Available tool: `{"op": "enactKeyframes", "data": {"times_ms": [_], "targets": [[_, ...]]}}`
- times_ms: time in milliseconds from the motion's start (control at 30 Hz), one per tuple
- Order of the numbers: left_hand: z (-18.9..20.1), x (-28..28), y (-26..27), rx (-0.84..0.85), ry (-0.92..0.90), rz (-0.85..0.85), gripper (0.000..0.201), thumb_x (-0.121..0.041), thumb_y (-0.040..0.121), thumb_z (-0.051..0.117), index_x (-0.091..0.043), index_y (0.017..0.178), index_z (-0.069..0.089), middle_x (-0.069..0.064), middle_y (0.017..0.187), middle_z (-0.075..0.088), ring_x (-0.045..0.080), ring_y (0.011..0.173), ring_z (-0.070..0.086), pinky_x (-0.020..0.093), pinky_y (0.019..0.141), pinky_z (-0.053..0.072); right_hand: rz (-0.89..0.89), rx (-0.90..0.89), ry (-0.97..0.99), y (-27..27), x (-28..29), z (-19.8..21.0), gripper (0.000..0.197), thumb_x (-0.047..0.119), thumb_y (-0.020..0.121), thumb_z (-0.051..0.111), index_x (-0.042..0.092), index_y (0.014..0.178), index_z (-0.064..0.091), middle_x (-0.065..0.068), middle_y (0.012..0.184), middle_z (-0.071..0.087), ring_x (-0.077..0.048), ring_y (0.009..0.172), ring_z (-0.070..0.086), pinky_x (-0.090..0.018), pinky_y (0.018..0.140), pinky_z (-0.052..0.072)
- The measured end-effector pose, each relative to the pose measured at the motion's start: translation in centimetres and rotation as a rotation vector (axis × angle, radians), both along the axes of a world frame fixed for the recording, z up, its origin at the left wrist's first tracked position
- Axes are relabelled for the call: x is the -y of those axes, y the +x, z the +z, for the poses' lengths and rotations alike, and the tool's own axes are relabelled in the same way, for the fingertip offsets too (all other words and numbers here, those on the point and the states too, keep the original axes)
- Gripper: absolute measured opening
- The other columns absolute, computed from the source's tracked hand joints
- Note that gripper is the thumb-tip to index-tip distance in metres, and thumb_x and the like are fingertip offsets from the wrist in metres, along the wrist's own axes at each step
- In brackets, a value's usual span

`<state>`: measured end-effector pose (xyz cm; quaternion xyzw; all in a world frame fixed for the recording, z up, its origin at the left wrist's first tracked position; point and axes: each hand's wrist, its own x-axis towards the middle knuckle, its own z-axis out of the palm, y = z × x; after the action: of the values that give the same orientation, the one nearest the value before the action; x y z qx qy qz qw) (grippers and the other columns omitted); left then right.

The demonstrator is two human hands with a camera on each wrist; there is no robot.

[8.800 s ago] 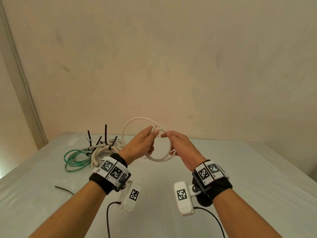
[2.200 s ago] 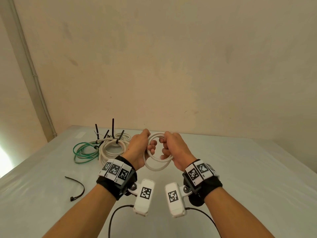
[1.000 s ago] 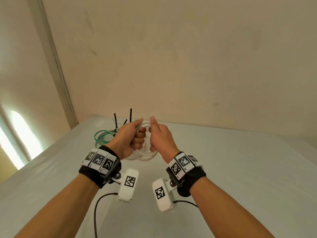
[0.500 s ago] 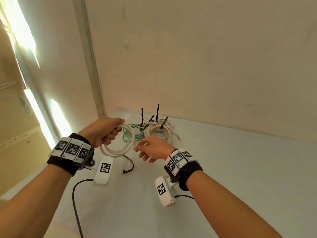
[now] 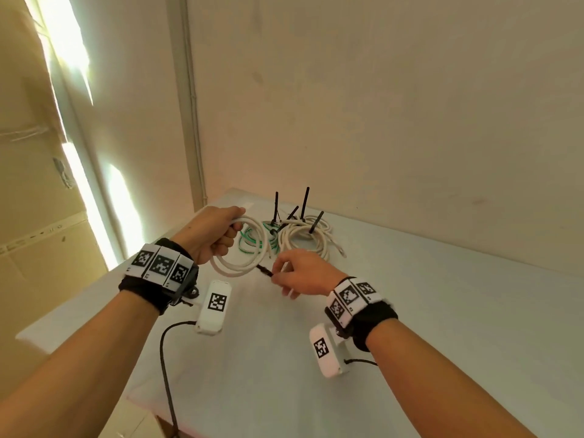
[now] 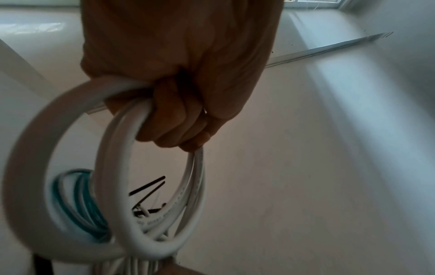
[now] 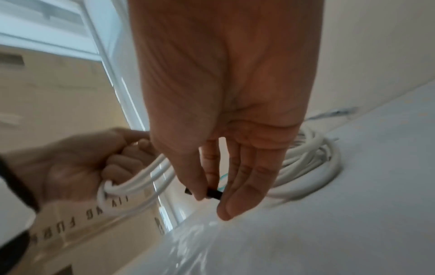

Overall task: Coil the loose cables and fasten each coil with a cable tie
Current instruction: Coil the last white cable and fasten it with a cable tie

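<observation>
The white coil (image 5: 243, 248) hangs in my left hand (image 5: 211, 233), fingers clenched round the bunched turns at its top so the loop stands roughly upright above the worktop (image 5: 410, 327), its open face turned toward my right side. My right hand (image 5: 301, 273) sits just beside the coil's lower right edge and pinches the black cable tie (image 5: 264, 271) between thumb and forefinger; the wrist view shows only the tie's short dark end (image 7: 213, 193) poking out of the pinch, with the other fingers extended and relaxed below it. What the next move turns on, I judge, is this: the tie's long axis points up and to the left, straight at the bottom arc of the coil, and its tip lies very close to the turns, though I cannot tell whether it touches them. The right hand is the nearer one for threading, so I would guess the tie has to pass through the loop's opening and wrap all the turns together near the bottom. Beyond the coil, on the worktop, lie a green coil (image 5: 249, 243) and a larger pale coil (image 5: 305, 240), both with black tie tails (image 5: 305, 203) sticking upward. They sit behind the work and do not block the path.
</observation>
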<state>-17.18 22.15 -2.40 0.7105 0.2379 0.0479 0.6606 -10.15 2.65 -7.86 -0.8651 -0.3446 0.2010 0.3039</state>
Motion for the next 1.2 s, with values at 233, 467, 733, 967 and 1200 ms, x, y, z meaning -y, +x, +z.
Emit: {"op": "enactKeyframes", "data": {"times_ms": [233, 467, 733, 967, 1200], "targets": [[0.5, 3.6, 2.5, 0.162, -0.076, -0.015, 0.045, -0.038, 0.108, 0.047, -0.015, 0.070, 0.050, -0.008, 0.049, 0.033, 0.008, 0.038, 0.026, 0.020, 0.034, 0.024, -0.410, -0.057, 0.453, 0.6, 6.8, 3.2, 0.019, 0.020, 0.100, 0.057, 0.009, 0.088, 0.067, -0.009, 0.076, 0.076, -0.018, 0.060, 0.066, -0.032, 0.056, 0.051], [1.3, 10.3, 5.4, 0.287, 0.072, -0.018, 0.046, -0.039, 0.108, 0.045, -0.013, 0.070, 0.052, -0.004, 0.050, 0.036, 0.016, 0.044, 0.031, 0.026, 0.044, 0.029, -0.641, 0.038, 0.828, 0.0, 13.5, 5.8, 0.022, 0.015, 0.101, 0.052, 0.007, 0.082, 0.059, -0.005, 0.067, 0.066, -0.019, 0.056, 0.053, -0.031, 0.051, 0.044], [1.2, 17.8, 7.3, 0.351, 0.125, -0.033, 0.049, -0.041, 0.110, 0.035, -0.012, 0.074, 0.054, 0.001, 0.058, 0.044, 0.019, 0.048, 0.041, 0.030, 0.054, 0.037, -0.663, 0.197, 0.718, -1.0, 16.3, 6.1, 0.018, 0.018, 0.096, 0.060, 0.006, 0.083, 0.061, -0.016, 0.071, 0.069, -0.008, 0.049, 0.057, -0.031, 0.054, 0.047], [0.7, 22.5, 6.8, 0.429, 0.130, -0.103, 0.053, -0.043, 0.108, 0.039, -0.014, 0.066, 0.054, -0.002, 0.056, 0.046, 0.016, 0.050, 0.042, 0.028, 0.052, 0.038, -0.610, 0.123, 0.844, -1.1, 16.1, 5.8, 0.008, 0.008, 0.097, 0.065, 0.003, 0.091, 0.062, -0.009, 0.083, 0.079, -0.019, 0.076, 0.079, -0.035, 0.076, 0.065], [0.8, 23.1, 7.3, 0.341, 0.310, -0.177, 0.045, -0.046, 0.105, 0.047, -0.008, 0.085, 0.063, 0.000, 0.066, 0.056, 0.017, 0.055, 0.049, 0.026, 0.045, 0.038, -0.606, 0.141, 0.869, -1.2, 16.8, 5.3, 0.008, 0.005, 0.097, 0.065, 0.004, 0.090, 0.060, -0.007, 0.087, 0.080, -0.020, 0.077, 0.079, -0.035, 0.072, 0.065]]}}
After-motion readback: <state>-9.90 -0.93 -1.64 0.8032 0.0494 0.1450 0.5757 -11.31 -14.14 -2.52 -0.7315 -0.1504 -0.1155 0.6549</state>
